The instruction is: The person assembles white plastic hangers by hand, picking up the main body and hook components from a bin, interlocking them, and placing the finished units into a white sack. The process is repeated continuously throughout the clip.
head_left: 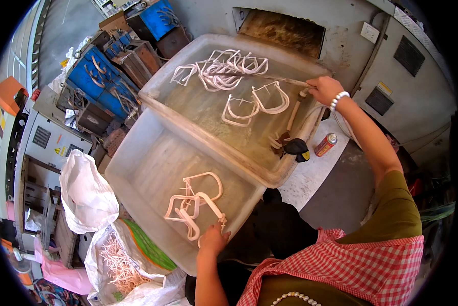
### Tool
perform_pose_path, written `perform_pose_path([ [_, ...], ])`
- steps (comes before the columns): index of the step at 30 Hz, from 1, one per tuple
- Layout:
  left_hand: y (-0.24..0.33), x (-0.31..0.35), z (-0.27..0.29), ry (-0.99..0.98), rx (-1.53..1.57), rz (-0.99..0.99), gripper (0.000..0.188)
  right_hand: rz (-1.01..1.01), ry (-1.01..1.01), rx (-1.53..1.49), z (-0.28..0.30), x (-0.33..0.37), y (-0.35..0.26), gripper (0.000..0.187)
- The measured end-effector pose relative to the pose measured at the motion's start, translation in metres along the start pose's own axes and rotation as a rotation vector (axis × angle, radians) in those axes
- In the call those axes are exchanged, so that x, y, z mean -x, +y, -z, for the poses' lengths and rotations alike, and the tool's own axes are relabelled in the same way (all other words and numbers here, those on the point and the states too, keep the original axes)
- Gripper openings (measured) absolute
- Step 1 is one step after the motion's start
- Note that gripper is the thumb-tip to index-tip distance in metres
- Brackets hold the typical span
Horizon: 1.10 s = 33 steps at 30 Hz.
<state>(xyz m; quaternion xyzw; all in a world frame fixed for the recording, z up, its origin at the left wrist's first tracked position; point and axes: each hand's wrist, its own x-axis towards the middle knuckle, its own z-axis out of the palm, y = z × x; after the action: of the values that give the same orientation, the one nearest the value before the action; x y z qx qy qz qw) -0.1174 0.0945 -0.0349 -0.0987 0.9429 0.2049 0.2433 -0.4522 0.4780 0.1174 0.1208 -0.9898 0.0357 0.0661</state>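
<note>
My right hand is closed on one end of a long thin stick at the far tub's right rim. The stick reaches across the water to a heap of pale pink looped plastic pieces. Nearer in the same far tub lie further pale plastic loops. Down in the near tub, my left hand pinches the end of a pink plastic frame. Other curved pink pieces lie against that frame. My left fingertips are partly hidden.
A wooden-handled tool and a black-and-yellow object lie at the far tub's right side. A red spray can stands beside them. White sacks sit at left, one holding pink scraps. Blue metal blocks stand behind. A grey machine rises at the back.
</note>
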Motion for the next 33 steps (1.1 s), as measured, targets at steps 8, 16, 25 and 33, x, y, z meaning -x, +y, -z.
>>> perform_pose_path([
  [8, -0.016, 0.001, -0.004, 0.000, -0.038, 0.057, 0.048, -0.095, -0.045, 0.128, -0.093, -0.116, -0.005, 0.019],
  [16, -0.008, 0.003, -0.001, -0.128, -0.020, 0.133, 0.051, 0.134, 0.007, 0.264, -0.185, -0.215, -0.029, 0.020],
  [25, 0.003, 0.000, 0.004, -0.136, -0.002, 0.106, 0.053, -0.030, -0.031, -0.094, -0.272, -0.242, -0.086, 0.020],
  [33, 0.003, -0.002, 0.000, -0.081, 0.017, 0.050, 0.052, -0.164, -0.052, -0.735, -0.331, -0.174, -0.092, 0.024],
])
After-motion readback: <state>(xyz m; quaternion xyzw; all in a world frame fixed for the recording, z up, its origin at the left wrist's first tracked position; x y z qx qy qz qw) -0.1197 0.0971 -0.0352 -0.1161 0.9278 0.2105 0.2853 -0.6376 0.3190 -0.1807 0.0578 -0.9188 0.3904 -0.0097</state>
